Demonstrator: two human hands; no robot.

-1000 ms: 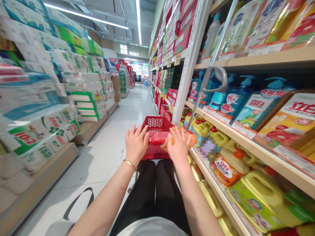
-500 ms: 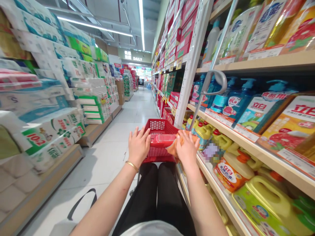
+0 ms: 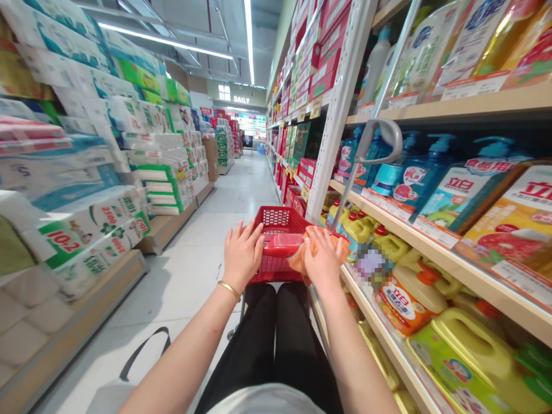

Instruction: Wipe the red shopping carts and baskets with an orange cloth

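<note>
A red shopping cart (image 3: 280, 267) with a mesh basket stands in front of my knees, its red handle bar (image 3: 282, 244) crossing toward me. My left hand (image 3: 244, 250) rests on the left end of the bar, fingers spread and pointing forward, a gold bangle on the wrist. Under my right hand (image 3: 322, 256) an orange cloth (image 3: 298, 261) lies over the right end of the bar. The right palm presses on the cloth, with the fingers stretched over it.
Shelves with yellow jugs (image 3: 468, 339) and blue pump bottles (image 3: 414, 178) run close along the right. A grey hooked handle (image 3: 390, 141) juts out there. Stacked paper packs (image 3: 92, 230) line the left. A grey bag (image 3: 114, 397) is at lower left. The aisle floor (image 3: 241, 184) stretches ahead.
My right hand has slid slightly left along the handle bar with the orange cloth. My left hand stays nearly in place.
</note>
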